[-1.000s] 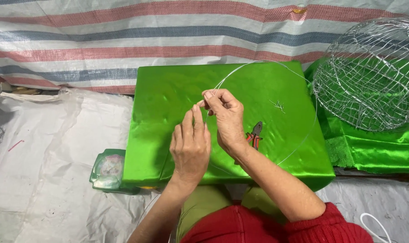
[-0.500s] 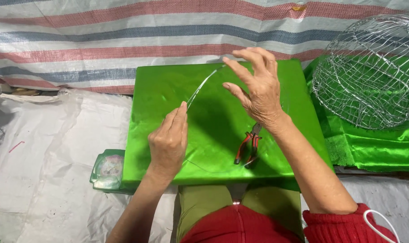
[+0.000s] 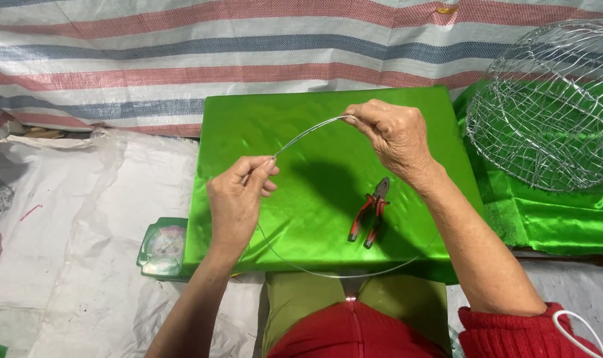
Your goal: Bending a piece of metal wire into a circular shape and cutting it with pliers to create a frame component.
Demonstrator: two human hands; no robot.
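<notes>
— Across the back, what do you have?

— Behind everything I see a striped tarp (image 3: 182, 59) in red, blue and white, with a pale woven sheet (image 3: 82, 265) spread over the ground at the left. Next in size comes the green block (image 3: 261, 126), wrapped in shiny foil, straight in front of me. To its right a domed wire cage (image 3: 553, 106) sits on more green foil (image 3: 566, 219).

— And the hands?

— My right hand (image 3: 397, 136) hovers above the far half of the block, fingers bunched and pinched on one end of a thin wire (image 3: 308, 131). My left hand (image 3: 238, 199) is nearer me, over the block's left part, thumb and forefinger nipping the same wire lower down. Between the two grips the wire arches; below the left hand it loops on past the block's near edge and curves back up toward my right forearm.

— Anything smaller?

— Red-handled pliers (image 3: 371, 212) lie on the block, just beside my right wrist — not touched. A small green-rimmed container (image 3: 163, 245) sits on the ground against the block's left near corner.
</notes>
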